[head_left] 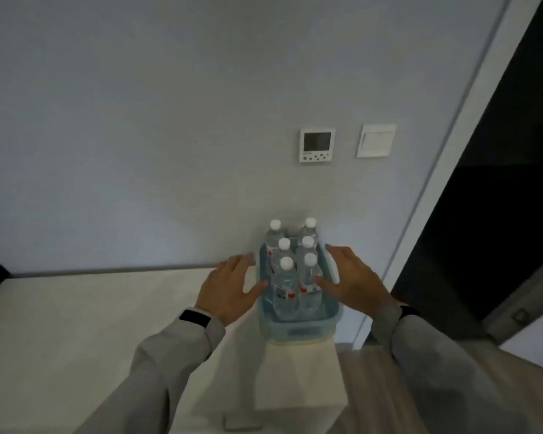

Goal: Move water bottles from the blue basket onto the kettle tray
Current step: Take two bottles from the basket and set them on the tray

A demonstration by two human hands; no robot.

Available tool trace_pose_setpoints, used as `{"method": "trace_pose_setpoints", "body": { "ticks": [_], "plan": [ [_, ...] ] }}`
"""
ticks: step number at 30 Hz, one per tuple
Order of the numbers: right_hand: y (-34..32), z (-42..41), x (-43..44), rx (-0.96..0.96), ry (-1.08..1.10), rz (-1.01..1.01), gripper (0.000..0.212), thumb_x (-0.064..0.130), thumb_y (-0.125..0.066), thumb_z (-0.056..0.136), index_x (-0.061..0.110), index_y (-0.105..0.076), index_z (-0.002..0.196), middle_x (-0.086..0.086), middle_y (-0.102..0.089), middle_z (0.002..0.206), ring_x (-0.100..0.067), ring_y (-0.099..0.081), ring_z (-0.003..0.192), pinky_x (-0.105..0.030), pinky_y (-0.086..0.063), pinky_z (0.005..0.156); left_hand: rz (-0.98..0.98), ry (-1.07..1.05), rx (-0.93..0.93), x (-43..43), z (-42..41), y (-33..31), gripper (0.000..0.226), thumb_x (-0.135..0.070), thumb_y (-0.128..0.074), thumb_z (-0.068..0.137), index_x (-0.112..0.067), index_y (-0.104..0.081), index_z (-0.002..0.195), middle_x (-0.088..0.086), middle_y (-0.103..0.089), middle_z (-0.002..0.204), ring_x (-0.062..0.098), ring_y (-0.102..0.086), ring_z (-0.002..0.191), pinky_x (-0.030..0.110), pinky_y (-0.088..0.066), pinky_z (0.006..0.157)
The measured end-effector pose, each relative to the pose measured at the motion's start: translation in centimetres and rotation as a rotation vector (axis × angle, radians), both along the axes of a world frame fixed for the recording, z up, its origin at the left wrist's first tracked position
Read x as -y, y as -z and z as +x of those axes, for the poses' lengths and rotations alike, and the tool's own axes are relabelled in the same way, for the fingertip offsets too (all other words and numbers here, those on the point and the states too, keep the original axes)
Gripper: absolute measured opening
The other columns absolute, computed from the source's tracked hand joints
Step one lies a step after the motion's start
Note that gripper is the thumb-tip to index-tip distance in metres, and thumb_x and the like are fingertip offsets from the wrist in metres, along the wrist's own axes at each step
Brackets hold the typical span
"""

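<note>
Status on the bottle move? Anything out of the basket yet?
Nothing moved yet: six water bottles stand upright in the blue basket. In hand: left hand and right hand flank the basket's sides, open, gripping no bottle. Left: every transfer; no kettle tray is in view.

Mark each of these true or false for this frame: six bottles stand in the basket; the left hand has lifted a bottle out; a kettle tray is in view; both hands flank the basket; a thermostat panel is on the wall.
1. Six clear plastic water bottles with white caps stand in the pale blue plastic basket. True.
2. The left hand has lifted a bottle out. False: it is open beside the basket, holding nothing.
3. A kettle tray is in view. False: none shows.
4. Both hands flank the basket. True: the right hand is on the other side.
5. A white wall thermostat panel is mounted above. True.
</note>
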State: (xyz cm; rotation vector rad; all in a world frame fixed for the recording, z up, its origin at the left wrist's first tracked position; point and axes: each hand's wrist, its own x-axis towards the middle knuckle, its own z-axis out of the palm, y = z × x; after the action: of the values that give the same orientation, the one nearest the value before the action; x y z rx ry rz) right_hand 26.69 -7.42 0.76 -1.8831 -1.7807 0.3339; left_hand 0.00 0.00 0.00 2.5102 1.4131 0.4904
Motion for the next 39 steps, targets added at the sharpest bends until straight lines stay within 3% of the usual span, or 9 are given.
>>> {"method": "trace_pose_setpoints", "body": {
  "ticks": [5, 9, 12, 14, 17, 24, 31, 36, 39],
  "plan": [
    [5.9, 0.5, -2.2, -0.217, 0.064, -0.194, 0.058, 0.05, -0.065, 0.087, 0.026, -0.045, 0.136, -0.004, -0.052, 0.128, -0.026, -0.057, 0.116, -0.029, -0.041, 0.086, -0.275, -0.086, 0.045, -1.3, 3.2, 5.8, 0.07, -0.059, -0.052, 0.089, -0.025, -0.032, 0.147, 0.006, -0.047, 0.144, 0.027, -0.047, 0.129, 0.041, -0.045, 0.103],
    [9.4, 0.1, -3.9, -0.33, 0.113, -0.187, 0.057, 0.047, -0.067, 0.087, 0.03, -0.043, 0.136, -0.003, -0.055, 0.127, -0.024, -0.057, 0.117, -0.032, -0.046, 0.092, -0.402, -0.141, 0.169, -2.2, 6.4, 9.0, 0.068, -0.058, -0.059, 0.086, -0.028, -0.035, 0.141, 0.007, -0.051, 0.133, 0.029, -0.053, 0.122, 0.042, -0.05, 0.097],
    [11.2, -0.6, -4.9, -0.413, 0.139, -0.131, 0.061, 0.04, -0.071, 0.087, 0.028, -0.041, 0.139, -0.004, -0.055, 0.131, -0.022, -0.056, 0.119, -0.035, -0.049, 0.098, -0.449, -0.186, 0.301, -2.4, 8.5, 10.8, 0.073, -0.061, -0.063, 0.083, -0.031, -0.032, 0.142, 0.003, -0.05, 0.14, 0.022, -0.053, 0.124, 0.034, -0.047, 0.099],
    [12.1, -0.9, -5.5, -0.461, 0.18, -0.105, 0.063, 0.037, -0.072, 0.087, 0.027, -0.04, 0.14, -0.004, -0.053, 0.131, -0.022, -0.058, 0.116, -0.03, -0.048, 0.093, -0.458, -0.211, 0.396, -2.6, 9.4, 11.7, 0.073, -0.06, -0.065, 0.082, -0.032, -0.033, 0.142, -0.002, -0.051, 0.141, 0.016, -0.054, 0.122, 0.028, -0.046, 0.096],
    [13.2, -1.2, -6.5, -0.48, 0.232, -0.052, 0.065, 0.034, -0.075, 0.085, 0.023, -0.041, 0.139, -0.006, -0.052, 0.135, -0.023, -0.057, 0.117, -0.022, -0.041, 0.088, -0.442, -0.26, 0.466, -3.0, 10.3, 12.7, 0.069, -0.058, -0.068, 0.081, -0.032, -0.037, 0.136, -0.002, -0.056, 0.136, 0.018, -0.059, 0.116, 0.032, -0.051, 0.093],
    [14.2, -1.0, -7.4, -0.423, 0.287, -0.042, 0.068, 0.045, -0.078, 0.078, 0.022, -0.047, 0.133, -0.003, -0.059, 0.132, -0.024, -0.061, 0.114, -0.024, -0.043, 0.087, -0.395, -0.329, 0.474, -3.4, 10.6, 13.1, 0.062, -0.062, -0.072, 0.074, -0.03, -0.047, 0.121, -0.001, -0.066, 0.12, 0.017, -0.065, 0.102, 0.029, -0.052, 0.081],
    [14.3, -0.1, -6.9, -0.402, 0.274, 0.012, 0.067, 0.048, -0.08, 0.073, 0.024, -0.053, 0.129, -0.001, -0.069, 0.121, -0.023, -0.066, 0.107, -0.03, -0.052, 0.091, -0.387, -0.346, 0.52, -3.3, 10.2, 12.6, 0.063, -0.056, -0.079, 0.071, -0.023, -0.051, 0.118, 0.002, -0.07, 0.115, 0.021, -0.067, 0.102, 0.041, -0.057, 0.086],
    [12.1, 0.1, -6.3, -0.395, 0.242, 0.08, 0.064, 0.06, -0.076, 0.07, 0.035, -0.05, 0.123, 0.007, -0.072, 0.111, 0.003, -0.058, 0.086, -0.003, -0.038, 0.077, -0.354, -0.355, 0.57, -2.7, 10.0, 10.6, 0.063, -0.054, -0.081, 0.07, -0.024, -0.052, 0.118, 0.002, -0.07, 0.116, 0.021, -0.067, 0.103, 0.041, -0.057, 0.088],
    [9.7, 0.2, -6.1, -0.399, 0.2, 0.148, 0.064, 0.062, -0.076, 0.071, 0.041, -0.048, 0.126, 0.016, -0.069, 0.11, 0.009, -0.055, 0.09, 0.005, -0.032, 0.077, -0.325, -0.333, 0.596, -2.4, 9.5, 8.7, 0.063, -0.053, -0.082, 0.069, -0.025, -0.052, 0.118, 0.0, -0.07, 0.117, 0.019, -0.067, 0.103, 0.041, -0.057, 0.089]
  ]
}}
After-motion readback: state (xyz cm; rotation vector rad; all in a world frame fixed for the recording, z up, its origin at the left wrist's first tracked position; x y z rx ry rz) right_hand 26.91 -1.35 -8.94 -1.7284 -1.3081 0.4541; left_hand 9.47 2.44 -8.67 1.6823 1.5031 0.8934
